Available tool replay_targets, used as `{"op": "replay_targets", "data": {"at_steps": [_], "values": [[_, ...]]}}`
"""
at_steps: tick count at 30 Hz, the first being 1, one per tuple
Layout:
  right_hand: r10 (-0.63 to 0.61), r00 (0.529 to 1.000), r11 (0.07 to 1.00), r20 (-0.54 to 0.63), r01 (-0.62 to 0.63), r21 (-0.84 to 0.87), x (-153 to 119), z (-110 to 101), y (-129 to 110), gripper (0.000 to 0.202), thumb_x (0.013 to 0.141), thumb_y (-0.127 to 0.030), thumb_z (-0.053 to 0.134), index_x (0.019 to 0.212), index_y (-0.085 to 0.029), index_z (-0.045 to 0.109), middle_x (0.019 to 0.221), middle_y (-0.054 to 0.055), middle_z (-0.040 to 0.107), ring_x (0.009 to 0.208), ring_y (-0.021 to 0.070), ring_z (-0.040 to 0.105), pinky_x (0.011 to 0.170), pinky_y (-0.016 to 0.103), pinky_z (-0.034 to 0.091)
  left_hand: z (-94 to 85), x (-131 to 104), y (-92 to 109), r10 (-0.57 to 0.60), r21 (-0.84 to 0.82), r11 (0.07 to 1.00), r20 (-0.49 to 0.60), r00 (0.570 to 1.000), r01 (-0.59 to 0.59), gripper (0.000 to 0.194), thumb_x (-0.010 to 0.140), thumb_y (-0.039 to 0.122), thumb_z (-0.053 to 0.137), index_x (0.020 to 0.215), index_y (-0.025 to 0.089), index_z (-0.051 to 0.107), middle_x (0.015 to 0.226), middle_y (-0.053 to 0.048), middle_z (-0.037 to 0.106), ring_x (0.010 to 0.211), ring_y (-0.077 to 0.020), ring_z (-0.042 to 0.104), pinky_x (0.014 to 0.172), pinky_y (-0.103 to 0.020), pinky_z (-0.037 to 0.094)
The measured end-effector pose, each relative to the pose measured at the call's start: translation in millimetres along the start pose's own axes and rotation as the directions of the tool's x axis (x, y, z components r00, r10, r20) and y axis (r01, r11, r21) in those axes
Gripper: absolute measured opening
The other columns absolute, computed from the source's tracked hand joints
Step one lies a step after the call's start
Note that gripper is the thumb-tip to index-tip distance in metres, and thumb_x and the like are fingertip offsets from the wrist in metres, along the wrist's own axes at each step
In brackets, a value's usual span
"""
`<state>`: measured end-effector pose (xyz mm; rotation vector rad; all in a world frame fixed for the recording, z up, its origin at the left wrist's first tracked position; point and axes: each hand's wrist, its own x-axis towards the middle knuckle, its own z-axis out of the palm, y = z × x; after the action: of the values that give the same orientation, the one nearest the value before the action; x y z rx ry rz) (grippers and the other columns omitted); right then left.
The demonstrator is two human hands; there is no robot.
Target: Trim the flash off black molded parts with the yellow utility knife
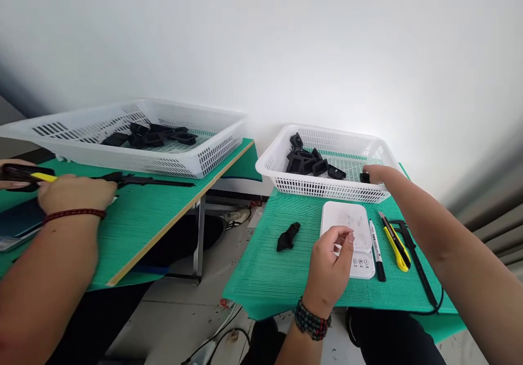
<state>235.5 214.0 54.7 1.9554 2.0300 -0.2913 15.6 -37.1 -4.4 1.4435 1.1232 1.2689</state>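
My left hand (330, 261), with a beaded bracelet at the wrist, hovers over the front of a white digital scale (363, 267). Its thumb and forefinger meet in a pinch; anything between them is too small to make out. My right hand (376, 174) reaches into the right end of a white basket (330, 186), closed on a small black part (365, 177) that its fingers partly hide. Inside that basket, at the left, lies a pile of black parts (304, 160). One curved black piece (288, 237) rests on the green mat left of the scale.
Right of the scale lie a marker (377, 250), a yellow utility knife (395, 242) and a black caliper (417, 264). On the left table, a co-worker's hands (73, 193) hold a black piece and something yellow beside another white basket (175, 160). A gap separates the tables.
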Motion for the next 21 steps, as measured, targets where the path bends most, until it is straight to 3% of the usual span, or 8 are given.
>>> {"op": "replay_targets", "data": {"at_steps": [3, 7, 9, 14, 18, 21], "values": [[0.013, 0.998, 1.000, 0.068, -0.012, -0.018, 7, 2, 7, 0.040, 0.097, -0.034, 0.070, 0.133, -0.020, 0.063, 0.136, 0.012, 0.063, 0.114, 0.0277, 0.067, 0.095, 0.048, 0.058, 0.5, 2, -1, -0.014, -0.018, 1.000, -0.002, 1.000, 0.014, 0.028, 0.098, 0.046, 0.054, 0.097, 0.022, 0.069, 0.090, -0.006, 0.072, 0.086, -0.0221, 0.066, 0.076, -0.036, 0.055], [-0.021, 0.993, 1.000, 0.119, 0.019, 0.019, 9, 3, 11, 0.087, 0.065, -0.023, 0.091, 0.146, -0.027, 0.058, 0.146, 0.017, 0.060, 0.127, 0.0433, 0.061, 0.096, 0.057, 0.056, 5.4, 2, -2, -0.014, -0.032, 0.999, -0.005, 1.000, 0.014, 0.027, 0.099, 0.044, 0.055, 0.097, 0.021, 0.070, 0.095, -0.008, 0.075, 0.085, -0.0217, 0.068, 0.075, -0.035, 0.056], [-0.049, 0.990, 0.998, 0.131, 0.042, 0.053, 8, 2, 10, 0.096, 0.060, -0.023, 0.091, 0.149, -0.028, 0.056, 0.149, 0.017, 0.059, 0.130, 0.0448, 0.059, 0.098, 0.058, 0.054, 8.9, 1, -2, -0.007, -0.037, 0.999, -0.003, 1.000, 0.007, 0.027, 0.099, 0.044, 0.055, 0.097, 0.021, 0.070, 0.095, -0.008, 0.075, 0.087, -0.0218, 0.069, 0.076, -0.035, 0.055], [-0.100, 0.985, 0.988, 0.140, 0.082, 0.128, 6, 1, 6, 0.088, 0.062, -0.031, 0.086, 0.146, -0.027, 0.061, 0.155, 0.013, 0.055, 0.134, 0.0416, 0.057, 0.101, 0.053, 0.054, 16.5, 2, 0, -0.006, -0.056, 0.998, 0.012, 1.000, 0.007, 0.027, 0.100, 0.043, 0.054, 0.099, 0.021, 0.070, 0.095, -0.007, 0.074, 0.090, -0.0219, 0.069, 0.076, -0.033, 0.054], [-0.089, 0.987, 0.986, 0.131, 0.068, 0.155, 4, 2, 5, 0.071, 0.067, -0.037, 0.083, 0.135, -0.025, 0.070, 0.147, 0.013, 0.064, 0.128, 0.0398, 0.063, 0.101, 0.049, 0.055, 21.7, 5, 1, -0.045, -0.106, 0.993, 0.040, 0.998, 0.050, 0.028, 0.099, 0.044, 0.053, 0.098, 0.020, 0.069, 0.092, -0.007, 0.073, 0.081, -0.0199, 0.067, 0.067, -0.030, 0.053], [-0.062, 0.994, 0.986, 0.085, 0.049, 0.156, 2, 2, 4, 0.072, 0.072, -0.041, 0.080, 0.141, -0.023, 0.066, 0.150, 0.015, 0.060, 0.131, 0.0416, 0.060, 0.103, 0.052, 0.053, 26.3, 6, 2, -0.057, -0.132, 0.989, 0.041, 0.998, 0.062, 0.028, 0.099, 0.043, 0.053, 0.096, 0.020, 0.068, 0.090, -0.006, 0.072, 0.076, -0.0189, 0.065, 0.065, -0.030, 0.053]]}}
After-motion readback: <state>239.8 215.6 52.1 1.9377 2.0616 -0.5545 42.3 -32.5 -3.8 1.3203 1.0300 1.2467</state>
